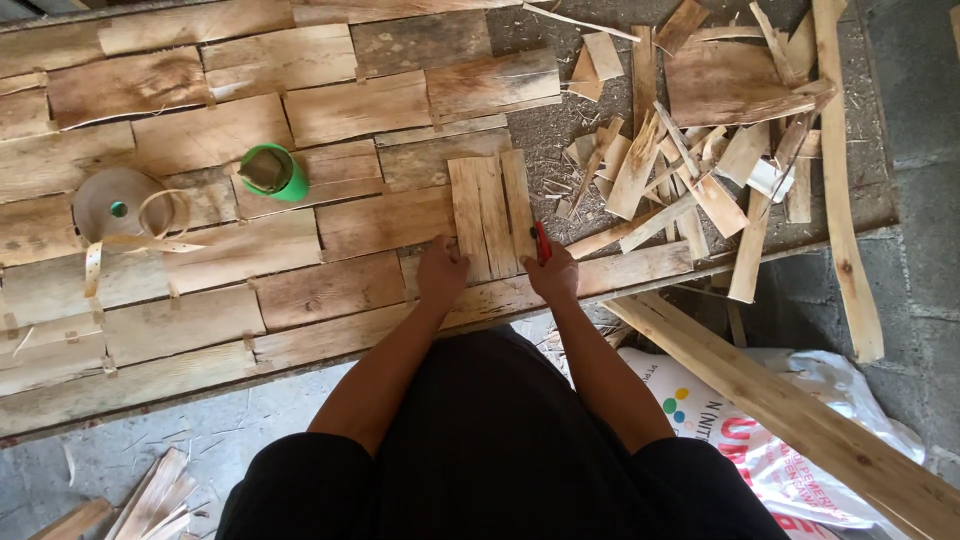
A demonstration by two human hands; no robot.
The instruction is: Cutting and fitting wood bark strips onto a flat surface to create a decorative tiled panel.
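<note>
Head view, looking straight down on a workbench (200, 330) covered with flat wood slats laid side by side. Left hand (441, 272) was pressed flat, fingers spread narrow, on the near edge of a small panel of slats (489, 215); nothing was held in it, and it seemed to be pinning the panel steady. Right hand (553, 272) was closed around a red tool (541, 241), kept upright against the panel's right edge, probably so the edge could be worked; what kind of tool could not be told. The panel lay near the middle of the bench, just in front of the body. A green cup (270, 171) stood well to the left, and a roll of strapping (120, 205) sat further left with a loose tail curling toward the near side. Offcuts (690, 150) were piled on the far right, apparently pushed aside. A long plank (790, 405) leaned near right over a printed sack (760, 450).
</note>
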